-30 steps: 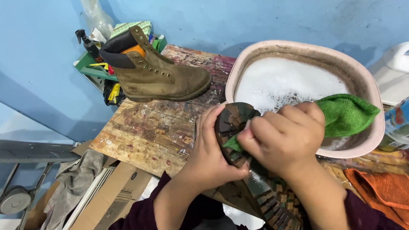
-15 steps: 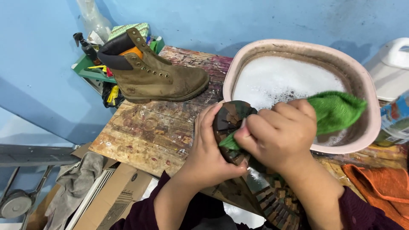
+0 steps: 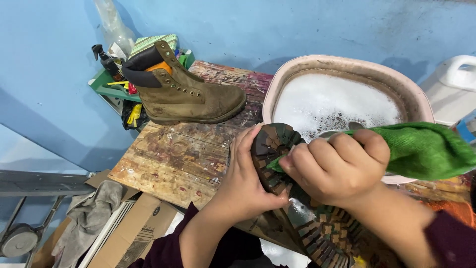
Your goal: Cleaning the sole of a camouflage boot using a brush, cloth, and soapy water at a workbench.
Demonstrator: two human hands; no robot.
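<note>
A boot lies sole-up across my lap and the table edge, its dark lugged sole (image 3: 270, 149) facing me. My left hand (image 3: 245, 181) grips the heel end of that boot from the left side. My right hand (image 3: 337, 166) is closed on a green cloth (image 3: 424, 149) and presses it against the sole. A second brown boot (image 3: 186, 94) stands upright on the worn wooden table (image 3: 173, 159) at the back left, untouched.
A pink basin (image 3: 347, 64) of soapy water sits just behind my hands. A white plastic container (image 3: 453, 87) stands at the right. Bottles and clutter fill a green crate (image 3: 106, 82) by the blue wall. Cardboard (image 3: 134, 233) and a grey rag (image 3: 91, 218) lie lower left; an orange cloth (image 3: 458, 208) lies at right.
My right hand with the green cloth has shifted slightly over the sole, rubbing it. My left hand keeps its hold on the boot's heel.
</note>
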